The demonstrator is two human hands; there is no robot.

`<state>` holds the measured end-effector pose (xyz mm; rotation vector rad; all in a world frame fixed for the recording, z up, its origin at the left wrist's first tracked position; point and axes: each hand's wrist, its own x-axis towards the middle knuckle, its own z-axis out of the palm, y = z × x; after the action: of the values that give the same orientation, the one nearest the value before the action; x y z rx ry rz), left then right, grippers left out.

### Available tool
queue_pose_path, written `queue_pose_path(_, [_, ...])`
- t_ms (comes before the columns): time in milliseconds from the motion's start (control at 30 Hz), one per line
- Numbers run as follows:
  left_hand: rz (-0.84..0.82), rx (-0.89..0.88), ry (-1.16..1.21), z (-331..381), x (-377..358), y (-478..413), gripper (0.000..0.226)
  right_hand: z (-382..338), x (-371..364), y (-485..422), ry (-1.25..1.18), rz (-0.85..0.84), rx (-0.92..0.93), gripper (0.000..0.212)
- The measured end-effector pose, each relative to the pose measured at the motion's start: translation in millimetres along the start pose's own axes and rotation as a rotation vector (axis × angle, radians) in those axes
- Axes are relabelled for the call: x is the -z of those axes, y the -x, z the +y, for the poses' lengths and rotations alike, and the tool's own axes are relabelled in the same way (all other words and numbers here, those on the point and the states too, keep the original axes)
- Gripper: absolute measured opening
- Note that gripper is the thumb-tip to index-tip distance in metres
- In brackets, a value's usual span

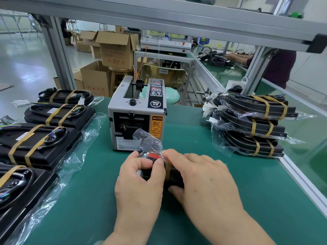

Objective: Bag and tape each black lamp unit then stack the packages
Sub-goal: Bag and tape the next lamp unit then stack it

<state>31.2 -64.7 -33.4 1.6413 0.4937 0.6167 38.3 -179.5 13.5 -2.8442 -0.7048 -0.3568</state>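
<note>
Holding a bagged lamp unit [174,179] on the green table [265,183], both hands meet at centre, just in front of the tape dispenser [136,110]. The left hand [139,183] curls round the unit's left end, thumb and forefinger closed over it. The right hand [203,179] lies across the top with its fingers bent over the far side and its thumb tucked against the near side. Its forefinger tip rests by a tan tape strip [168,171] that crosses the unit's body.

Most of the unit is hidden by the hands. From what shows, its long axis appears to run left to right, with a red and chrome part at the left end and the black body passing under the right hand. The loose end of the clear bag [148,140] stands up from the left end and points away from the person, towards the dispenser's outlet.

At left, a row of lamp units [40,144] with tan bands lies flat on clear bags, running from near to far. At right, a stack of three taped packages [253,126] sits near the table's edge. Cardboard boxes [116,48] stand beyond the table, and another person [277,68] works at a far bench.
</note>
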Motion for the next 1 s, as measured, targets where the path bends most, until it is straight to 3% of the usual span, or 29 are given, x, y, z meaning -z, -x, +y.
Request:
queue_pose_path(200, [-0.008,0.112,0.115,1,5,-7,0.03,1,-1,0,0.002,0.017,0.006,0.066])
queue_pose_path(433, [-0.129,0.226,0.311,-2,16,-30,0.004,2,1,-1,0.012,0.02,0.017,0.063])
queue_pose_path(600, [-0.357,0.156,0.182,-3,15,-37,0.037,3,3,-2,0.019,0.039,0.029,0.063])
queue_pose_path(833, [-0.471,0.139,0.182,0,7,-52,0.01,14,3,-10,0.041,0.071,0.078,0.073])
queue_pose_path(933, [-0.498,0.089,0.122,-1,5,-54,0.021,26,4,-10,-0.097,0.228,0.093,0.081])
queue_pose_path(1000, [-0.488,0.063,0.078,0,5,-56,0.022,37,0,-3,-0.252,0.46,0.14,0.06])
